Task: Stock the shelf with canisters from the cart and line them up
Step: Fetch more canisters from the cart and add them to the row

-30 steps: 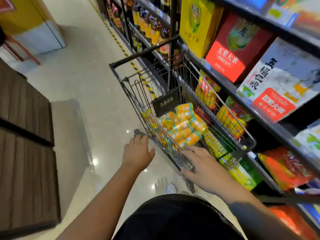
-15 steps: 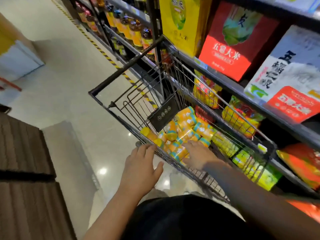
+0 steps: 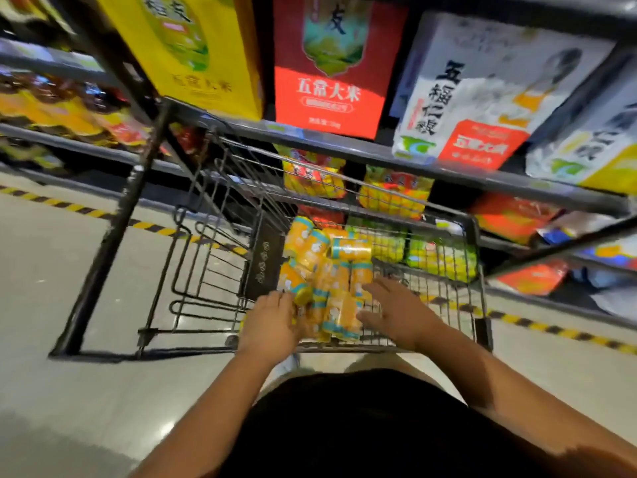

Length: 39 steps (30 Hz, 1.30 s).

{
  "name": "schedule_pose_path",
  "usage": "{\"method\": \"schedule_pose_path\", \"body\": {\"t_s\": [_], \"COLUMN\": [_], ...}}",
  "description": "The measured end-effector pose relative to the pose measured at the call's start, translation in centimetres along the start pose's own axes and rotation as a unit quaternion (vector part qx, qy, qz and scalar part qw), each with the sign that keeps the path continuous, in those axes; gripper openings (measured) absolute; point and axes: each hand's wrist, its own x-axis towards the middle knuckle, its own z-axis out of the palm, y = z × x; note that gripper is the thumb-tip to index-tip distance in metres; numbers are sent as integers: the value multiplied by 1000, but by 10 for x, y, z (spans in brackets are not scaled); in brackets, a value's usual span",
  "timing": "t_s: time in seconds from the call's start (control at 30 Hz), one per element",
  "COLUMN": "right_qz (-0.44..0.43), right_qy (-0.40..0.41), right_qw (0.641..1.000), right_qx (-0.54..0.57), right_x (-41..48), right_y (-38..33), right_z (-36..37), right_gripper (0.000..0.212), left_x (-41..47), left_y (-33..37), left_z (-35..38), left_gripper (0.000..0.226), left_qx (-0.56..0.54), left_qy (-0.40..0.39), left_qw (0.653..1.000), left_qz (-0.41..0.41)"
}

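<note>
Nearest us, at the near end of the cart (image 3: 477, 253), both our hands are down inside the basket. Our left hand (image 3: 272, 319) sits at the cart's near left corner with its fingers bent toward the closest of the canisters (image 3: 331, 270); the blur keeps us from telling whether it actually grips one. Our right hand (image 3: 400, 312) lies on the cart's near right side, fingers spread fairly wide and straight, resting against the pile and clasping nothing. The orange canisters with teal bands lie jumbled on their sides in the middle of the cart, touching one another, none upright. Just beyond the cart's far rim stands the shelf (image 3: 344, 146), with yellow snack bags (image 3: 393, 191) on the level behind the rim and a red box (image 3: 331, 63) among the large ones above it. We judge that we are at the pick-up step, with no canister out of the cart yet. The next move calls for closing both hands round canisters, lifting them clear of the cart's wire wall, and finding an open stretch of shelf beyond it, which we cannot make out from here.
</note>
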Motion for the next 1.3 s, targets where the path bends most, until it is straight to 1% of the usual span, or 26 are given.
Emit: {"method": "schedule_pose_path", "body": {"t_s": [0.1, 0.13, 0.23, 0.27, 0.33, 0.4, 0.47, 0.53, 0.6, 0.67, 0.77, 0.83, 0.93, 1.03, 1.07, 1.13, 1.23, 1.27, 1.3], "right_qz": [39, 49, 78, 81, 91, 79, 67, 59, 53, 39, 34, 30, 41, 47, 49, 57, 95, 103, 111], "right_qy": [41, 51, 81, 83, 60, 42, 41, 20, -23, -54, -109, -144, -157, -174, -175, -154, -100, -81, -66], "right_qw": [998, 996, 991, 991, 992, 994, 995, 996, 997, 997, 993, 989, 986, 983, 983, 983, 976, 974, 972], "right_qx": [38, 46, 72, 68, 60, 59, 60, 58, 44, 32, 4, -5, 29, 20, 30, 85, 169, 184, 194], "right_x": [-21, -28, -42, -43, -37, -23, -5, 22, 56, 94, 148, 183, 227, 256, 264, 274, 280, 280, 280], "right_y": [-7, -9, -10, -9, -3, 5, 13, 23, 32, 39, 48, 57, 70, 80, 83, 88, 93, 93, 92], "right_z": [5, 7, 19, 23, 27, 30, 33, 38, 48, 59, 73, 85, 104, 124, 130, 140, 151, 153, 155], "right_gripper": [75, 76, 71, 71, 68, 65, 64, 64, 66, 67, 70, 73, 82, 88, 87, 79, 49, 42, 41], "left_x": [39, 47, 67, 72, 81, 90, 100, 111, 120, 123, 123, 125, 134, 142, 144, 145, 149, 150, 152], "left_y": [-9, -12, -21, -26, -35, -42, -42, -39, -43, -46, -46, -47, -44, -37, -34, -31, -28, -28, -28], "left_z": [8, 13, 31, 39, 54, 68, 75, 85, 102, 114, 116, 122, 134, 144, 147, 151, 156, 157, 156], "left_gripper": [41, 41, 51, 54, 61, 62, 64, 67, 70, 67, 66, 65, 67, 64, 64, 64, 72, 75, 76], "left_qx": [-8, -6, 14, 14, 12, -5, -5, -3, -1, 0, 6, 9, 63, 98, 116, 141, 168, 177, 182], "left_qy": [-77, -102, -195, -219, -250, -269, -283, -285, -281, -287, -273, -276, -302, -321, -316, -309, -319, -323, -326], "left_qw": [997, 995, 980, 975, 968, 963, 959, 958, 958, 956, 961, 960, 950, 940, 940, 938, 930, 928, 926], "left_qz": [11, 16, 30, 29, 21, -2, -20, -37, -55, -69, -47, -46, -38, -57, -60, -75, -73, -61, -51]}}
